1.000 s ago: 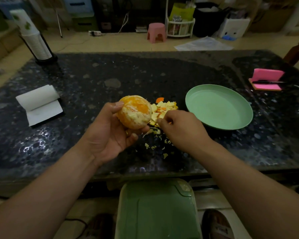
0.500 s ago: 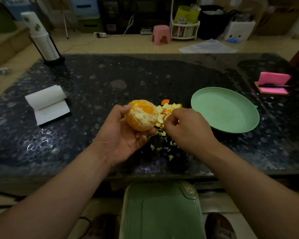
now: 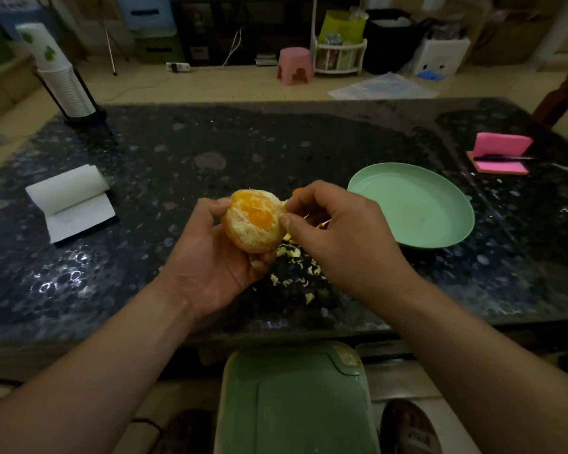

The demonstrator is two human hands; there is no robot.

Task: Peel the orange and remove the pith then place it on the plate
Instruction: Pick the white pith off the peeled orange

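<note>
**Pith half off, orange in hand beside the plate**

Nearest you, below the table edge and to the near left of the plate, stands a green bin (image 3: pixel 295 404). Above the table (image 3: pixel 145 283), just left of the plate, your left hand (image 3: pixel 217 257) cradles the orange (image 3: pixel 253 224), with the thumb curled over its top and the fingers wrapped under it. Your right hand (image 3: pixel 338 237) comes in from the plate side, thumb and forefinger pinched together on a shred of pith (image 3: pixel 240 229) at the fruit's edge.

The peel looks gone. A bare orange patch shows in the middle, with pale pith ringing it, so you are likely partway through the cleaning.

Expect the fruit to be light, soft and slick with juice. Squeeze too hard and a segment may burst. Hold it in the palm as you do now and pull the pith off in thin strips, turning the fruit as you go.

Scraps (image 3: pixel 295 267) lie on the table under your hands, near left of the plate. The plate (image 3: pixel 440 237) itself holds nothing. A paper roll (image 3: pixel 69 198) lies far to its left, and a pink pad (image 3: pixel 500 155) sits just beyond it on the right. A stack of cups (image 3: pixel 59 77) stands at the far left corner.
</note>
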